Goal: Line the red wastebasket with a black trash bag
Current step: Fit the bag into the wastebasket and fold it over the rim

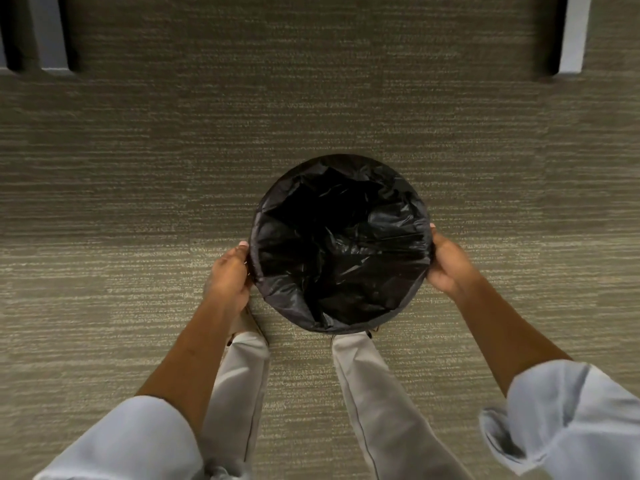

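Note:
Seen from straight above, the black trash bag (341,244) fills the round mouth of the wastebasket and folds over its rim all around. None of the basket's red surface shows; the bag hides it. My left hand (230,271) grips the left side of the bag-covered rim, fingers curled under and thumb up. My right hand (446,266) grips the right side the same way. The bag's inside is crinkled and sags into the basket.
Grey-green striped carpet (138,188) lies all around. My two trouser legs (367,386) stand just behind the basket. Pale furniture legs rise at the far left (52,32) and far right (573,32).

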The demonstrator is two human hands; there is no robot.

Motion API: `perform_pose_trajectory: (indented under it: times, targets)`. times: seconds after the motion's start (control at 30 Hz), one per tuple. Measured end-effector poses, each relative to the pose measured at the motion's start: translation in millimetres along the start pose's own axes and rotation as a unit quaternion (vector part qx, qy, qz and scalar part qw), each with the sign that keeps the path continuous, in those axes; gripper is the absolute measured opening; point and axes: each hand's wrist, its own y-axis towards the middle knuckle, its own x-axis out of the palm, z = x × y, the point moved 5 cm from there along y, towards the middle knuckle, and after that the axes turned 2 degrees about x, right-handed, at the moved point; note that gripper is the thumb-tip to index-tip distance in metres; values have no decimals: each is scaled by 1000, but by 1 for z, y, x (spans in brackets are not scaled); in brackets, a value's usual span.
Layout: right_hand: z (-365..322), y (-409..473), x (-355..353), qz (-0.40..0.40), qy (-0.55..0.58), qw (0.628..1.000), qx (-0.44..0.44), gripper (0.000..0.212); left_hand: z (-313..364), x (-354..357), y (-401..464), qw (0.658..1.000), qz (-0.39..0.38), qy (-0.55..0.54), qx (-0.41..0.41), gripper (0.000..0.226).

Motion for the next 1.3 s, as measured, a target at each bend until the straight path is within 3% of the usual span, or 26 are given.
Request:
perform_pose_trajectory:
  times: [0.17,0.27,0.4,0.5,0.57,0.73,1.03,1.1,1.13,1.2,1.23,1.3]
  targets:
    - [-1,0,1,-25,-30,999,0,29,0,-1,2,999,20,22,-15,37]
    - [-2,-3,0,1,-49,999,-15,32,0,-2,-1,999,24,16,-14,46]
    - [3,-13,-3,54,-63,995,-49,35,-1,-3,-15,1000,21,8,-7,34]
    - [10,-18,1,35,-59,997,-47,49,-9,-11,-29,996,77,36,1,29]
    - [12,-19,2,50,-54,996,-57,46,-19,-14,-40,995,93,36,-25,28]
    - [17,-19,2,61,-13,997,-35,35,-34,-1,-57,993,27,-41,-103,20]
    - [18,-9,2,35,0,999,3,32,-35,-3,-30,990,-3,-129,-60,36]
    - [20,-9,3,38,-9,999,-9,32,-33,-6,-26,992,3,-117,-52,26]
    - [21,-10,2,48,-18,999,-17,33,-34,-8,-24,993,14,-103,-54,33]
    - [22,-12,0,84,-29,995,-40,39,-38,-17,-17,997,43,-44,-50,85]
    - [23,-14,-2,103,-36,993,-55,42,-42,-22,-9,998,54,-1,-35,100]
    - [22,-18,-2,123,-62,986,-91,47,-46,-24,-3,998,49,42,-20,102]
